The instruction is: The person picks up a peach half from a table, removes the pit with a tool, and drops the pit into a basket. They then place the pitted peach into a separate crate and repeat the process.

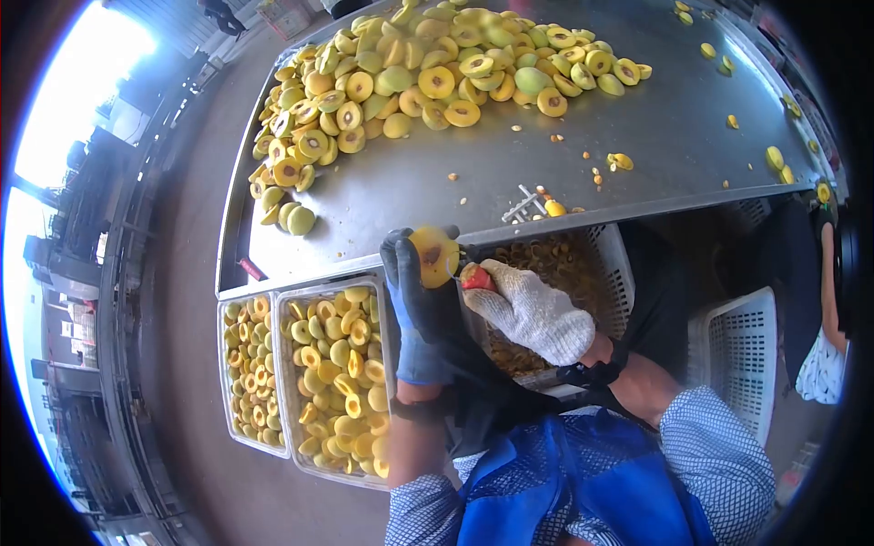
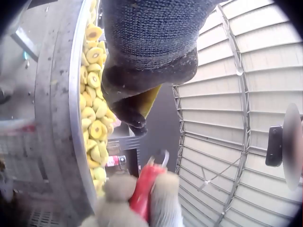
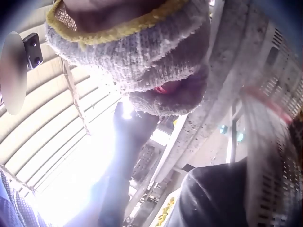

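Note:
My left hand, in a dark-palmed blue glove, holds a yellow fruit half above the table's front edge. Its cut face is turned toward my right hand and has a brown centre. In a white knit glove, my right hand grips the red handle of a pitting tool. A thin curved metal loop at the tool's tip is right at the fruit's cut face in the head view. In the left wrist view, the loop of the tool points up toward the left hand. The right wrist view hides most of the tool.
A metal table carries a large heap of fruit halves. Two crates of halves stand at the lower left. Under the table edge, a crate holds brownish scraps. White crates and another person's arm are at right.

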Demonstrator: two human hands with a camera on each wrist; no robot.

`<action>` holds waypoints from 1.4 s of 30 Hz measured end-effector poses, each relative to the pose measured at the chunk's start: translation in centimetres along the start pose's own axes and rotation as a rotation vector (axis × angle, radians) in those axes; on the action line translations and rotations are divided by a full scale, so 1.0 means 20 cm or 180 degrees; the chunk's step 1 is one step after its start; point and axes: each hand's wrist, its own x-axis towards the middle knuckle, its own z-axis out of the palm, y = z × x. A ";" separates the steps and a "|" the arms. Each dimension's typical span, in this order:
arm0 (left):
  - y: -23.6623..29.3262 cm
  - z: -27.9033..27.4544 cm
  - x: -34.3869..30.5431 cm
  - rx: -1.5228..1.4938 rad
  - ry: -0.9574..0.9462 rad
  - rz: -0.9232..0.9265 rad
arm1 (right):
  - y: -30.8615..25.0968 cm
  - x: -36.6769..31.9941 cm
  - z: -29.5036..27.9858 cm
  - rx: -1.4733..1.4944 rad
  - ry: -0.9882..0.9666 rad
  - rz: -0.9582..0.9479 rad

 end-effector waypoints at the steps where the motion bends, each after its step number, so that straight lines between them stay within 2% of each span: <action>1: -0.02 0.02 -0.01 0.0126 -0.0049 0.0072 | -0.02 0.01 -0.02 -0.0031 -0.0026 0.0120; 2: -0.05 0.02 -0.01 0.0253 -0.0093 0.0146 | -0.02 0.00 -0.03 -0.0060 -0.0059 0.0240; 3: -0.08 0.03 -0.02 0.0381 -0.0138 0.0226 | 0.01 0.01 -0.03 -0.0068 0.0126 0.0138; 7: -0.17 0.03 0.00 0.1352 -0.0271 0.0451 | 0.11 0.03 -0.03 0.0054 0.0214 0.0029; 10: -0.22 0.07 -0.01 0.1415 -0.0301 0.0508 | 0.11 0.02 -0.06 0.0036 0.0233 0.0198; 14: -0.24 0.15 -0.03 0.1387 0.0035 0.0439 | 0.11 0.02 -0.07 0.0042 0.0133 0.0296; 15: -0.26 0.12 -0.01 0.1620 -0.0031 0.0573 | 0.12 0.01 -0.07 0.0044 0.0108 0.0286; 17: -0.28 0.11 0.00 0.1244 -0.0145 0.0200 | 0.12 -0.01 -0.08 -0.0057 -0.0084 0.0356; 19: -0.25 0.08 0.01 0.1344 -0.0436 -0.0032 | 0.12 -0.04 -0.10 0.0411 -0.0308 0.0376; 20: -0.26 0.05 0.01 0.1375 -0.0613 -0.0137 | 0.13 -0.06 -0.11 0.0942 -0.0466 0.0344; 22: -0.27 0.00 0.02 0.1046 -0.0967 -0.0258 | 0.08 -0.12 -0.14 0.2389 -0.1006 0.1090; 23: -0.27 -0.01 0.02 0.0916 -0.1087 -0.0194 | 0.12 -0.12 -0.11 0.2408 -0.0911 0.0877; 24: -0.26 -0.01 0.02 0.1018 -0.1141 -0.0152 | 0.11 -0.14 -0.11 0.2921 -0.1086 0.1006; 26: -0.26 0.00 0.00 0.1032 -0.1047 -0.0130 | 0.15 -0.14 -0.09 0.3300 -0.1240 0.1133; 29: -0.25 0.05 -0.04 0.1513 -0.0780 0.0371 | 0.16 -0.18 -0.09 0.3622 -0.1326 0.1204; 30: -0.25 0.06 -0.05 0.1562 -0.0685 0.0325 | 0.17 -0.18 -0.09 0.3664 -0.1422 0.1166; 32: -0.20 0.11 -0.10 0.1230 -0.0918 0.0061 | 0.18 -0.23 -0.10 0.3835 -0.1533 0.1187; 34: -0.19 0.14 -0.16 0.1116 -0.1048 0.0029 | 0.14 -0.31 -0.14 0.3695 -0.1188 0.0993; 35: -0.20 0.13 -0.20 0.1152 -0.1016 -0.0006 | 0.15 -0.34 -0.14 0.3851 -0.1326 0.1105; 36: -0.21 0.14 -0.21 0.1182 -0.1023 0.0044 | 0.14 -0.36 -0.14 0.3620 -0.1095 0.1156; 39: -0.23 0.15 -0.25 0.1254 -0.0882 -0.0232 | 0.21 -0.40 -0.18 0.3416 -0.1099 0.0788; 41: -0.25 0.16 -0.27 0.0595 -0.0441 -0.0641 | 0.25 -0.43 -0.16 0.3688 -0.0743 0.0950; 42: -0.26 0.18 -0.27 0.0264 -0.0229 -0.0833 | 0.28 -0.44 -0.16 0.3692 -0.0755 0.0837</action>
